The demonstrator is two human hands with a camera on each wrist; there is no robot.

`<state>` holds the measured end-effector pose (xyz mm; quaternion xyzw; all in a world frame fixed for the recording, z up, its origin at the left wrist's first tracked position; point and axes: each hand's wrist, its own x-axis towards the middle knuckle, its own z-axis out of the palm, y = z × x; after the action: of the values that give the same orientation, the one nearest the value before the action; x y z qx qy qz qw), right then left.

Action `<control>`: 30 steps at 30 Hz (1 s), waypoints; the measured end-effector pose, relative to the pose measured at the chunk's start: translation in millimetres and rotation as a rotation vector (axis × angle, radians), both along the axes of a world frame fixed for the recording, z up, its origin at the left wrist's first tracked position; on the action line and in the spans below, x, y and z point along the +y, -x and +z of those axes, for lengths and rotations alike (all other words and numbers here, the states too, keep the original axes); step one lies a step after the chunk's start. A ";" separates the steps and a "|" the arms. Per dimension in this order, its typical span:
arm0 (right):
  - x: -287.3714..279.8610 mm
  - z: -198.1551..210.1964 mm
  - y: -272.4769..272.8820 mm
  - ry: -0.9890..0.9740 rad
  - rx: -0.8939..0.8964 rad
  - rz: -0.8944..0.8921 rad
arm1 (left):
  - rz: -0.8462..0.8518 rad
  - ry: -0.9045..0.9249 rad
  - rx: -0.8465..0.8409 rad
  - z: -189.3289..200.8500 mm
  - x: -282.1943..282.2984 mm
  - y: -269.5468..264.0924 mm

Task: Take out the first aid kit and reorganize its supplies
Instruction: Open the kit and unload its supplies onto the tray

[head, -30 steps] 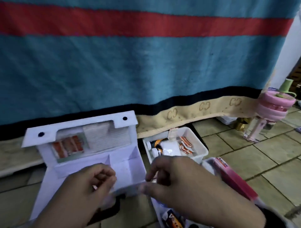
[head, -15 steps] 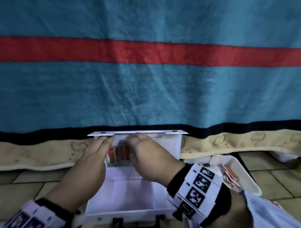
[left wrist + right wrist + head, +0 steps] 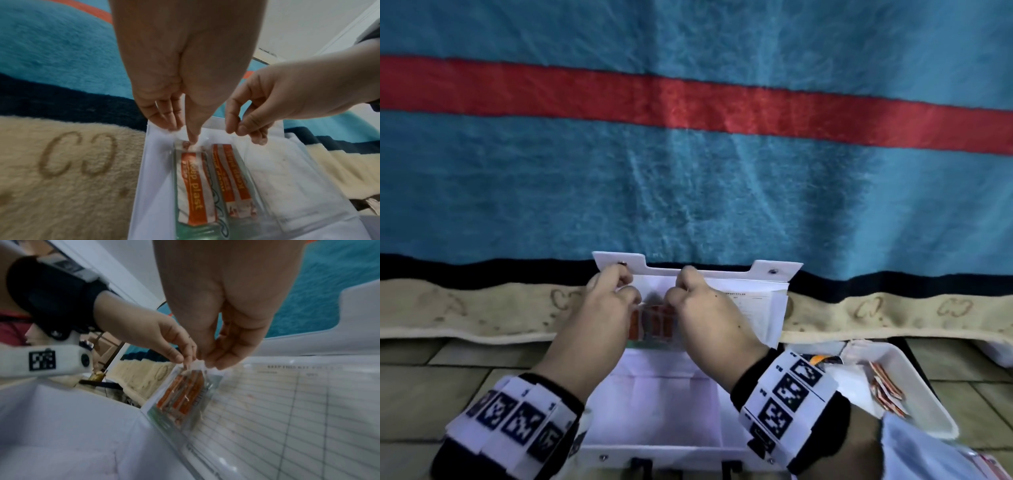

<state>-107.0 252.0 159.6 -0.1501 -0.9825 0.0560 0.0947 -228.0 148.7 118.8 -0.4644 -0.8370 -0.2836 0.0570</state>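
The white first aid kit (image 3: 661, 404) lies open on the floor, its lid (image 3: 774, 270) upright against the blanket. A clear pocket inside the lid holds orange-and-white plaster strips (image 3: 654, 323) (image 3: 193, 180) (image 3: 183, 395) beside a lined checklist sheet (image 3: 287, 402). My left hand (image 3: 606, 301) (image 3: 180, 129) pinches the pocket's top edge, the thumb resting on a strip's upper end. My right hand (image 3: 705, 308) (image 3: 252, 129) (image 3: 213, 363) pinches the same clear edge just to the right. The box's bottom compartments look bare where visible.
A white tray (image 3: 928, 394) with orange sachets (image 3: 887, 390) sits to the right of the kit. The teal blanket with a red stripe (image 3: 688, 171) hangs behind. Tiled floor (image 3: 431, 394) spreads on the left. A pale cloth (image 3: 928, 452) lies bottom right.
Both hands rose from the box's front edge to the lid pocket. The view swung left, centring the kit. Their fingertips now pinch the pocket's top edge.
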 end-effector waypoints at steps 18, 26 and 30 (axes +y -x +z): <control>8.7 -7.6 14.6 -0.041 0.126 -0.082 | 0.137 -0.006 -0.037 24.1 5.9 -21.6; 28.8 55.9 -79.7 0.189 0.675 -0.259 | 0.063 -0.301 -0.033 54.9 9.4 -61.5; 39.2 79.7 -176.8 0.360 0.882 -0.351 | -0.119 -0.343 -0.211 61.4 24.3 -111.7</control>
<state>69.7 291.2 239.3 -0.2892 -0.7836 0.2659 0.4814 -116.3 173.0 180.2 -0.4640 -0.7490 -0.4719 0.0303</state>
